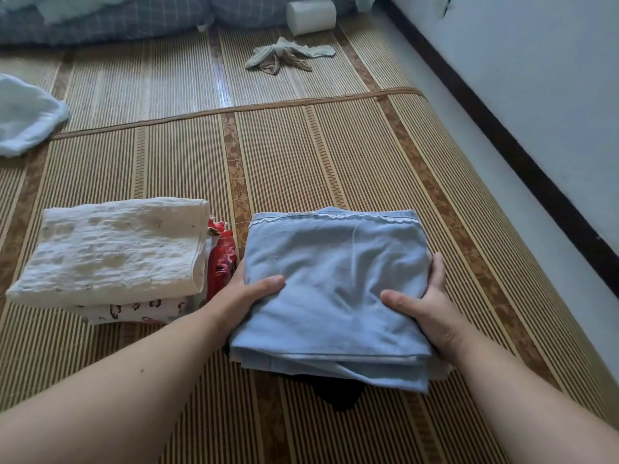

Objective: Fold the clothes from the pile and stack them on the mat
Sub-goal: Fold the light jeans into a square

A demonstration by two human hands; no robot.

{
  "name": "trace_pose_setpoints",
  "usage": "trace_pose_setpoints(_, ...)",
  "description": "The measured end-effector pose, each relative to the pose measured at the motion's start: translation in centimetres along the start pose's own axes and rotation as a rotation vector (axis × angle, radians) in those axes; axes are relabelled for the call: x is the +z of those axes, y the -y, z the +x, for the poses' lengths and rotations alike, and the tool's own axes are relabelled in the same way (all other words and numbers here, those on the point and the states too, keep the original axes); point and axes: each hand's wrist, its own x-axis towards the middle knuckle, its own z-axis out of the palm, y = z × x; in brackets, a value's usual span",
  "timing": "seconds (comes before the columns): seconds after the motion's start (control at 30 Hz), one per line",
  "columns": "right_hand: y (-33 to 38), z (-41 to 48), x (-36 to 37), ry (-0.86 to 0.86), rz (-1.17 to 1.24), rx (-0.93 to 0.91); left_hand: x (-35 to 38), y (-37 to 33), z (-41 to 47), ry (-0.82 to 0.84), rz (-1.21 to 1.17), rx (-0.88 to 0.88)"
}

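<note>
A folded light-blue garment (335, 272) with a lace-trimmed far edge lies on the bamboo mat (301, 155) in front of me. My left hand (249, 296) grips its left side, thumb on top. My right hand (428, 303) grips its right side the same way, fingers tucked under the edge. To the left stands a stack of folded clothes (110, 249): a cream textured piece on top, a white printed one below, something red at its right side. A dark patch shows under the blue garment's near edge.
A crumpled pale sock-like cloth (284, 55) lies far on the mat. A white roll (311, 15) and blue checked bedding (117, 21) sit at the back. A light-blue cloth (26, 118) lies at the left edge. The wall (536, 78) runs along the right.
</note>
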Motion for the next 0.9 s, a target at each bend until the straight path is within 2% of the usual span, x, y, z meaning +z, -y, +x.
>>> trace_pose_setpoints(0.2,-1.2,-1.0,0.1,0.025,0.134,0.014,0.6,-0.5,-1.4,0.079,-0.066,-0.146)
trace_pose_setpoints(0.47,0.9,-4.2,-0.6,0.028,0.104,-0.138,2.5,-0.4,-3.4,0.079,-0.101,-0.068)
trace_pose_setpoints(0.67,7.6,-8.5,-2.5,0.019,-0.016,-0.25,5.0,-4.7,-7.0,0.101,-0.138,0.033)
trace_pose_setpoints(0.9,19.9,-14.8,1.8,0.114,-0.097,-0.372,3.3,-12.3,-17.0,-0.065,-0.167,0.169)
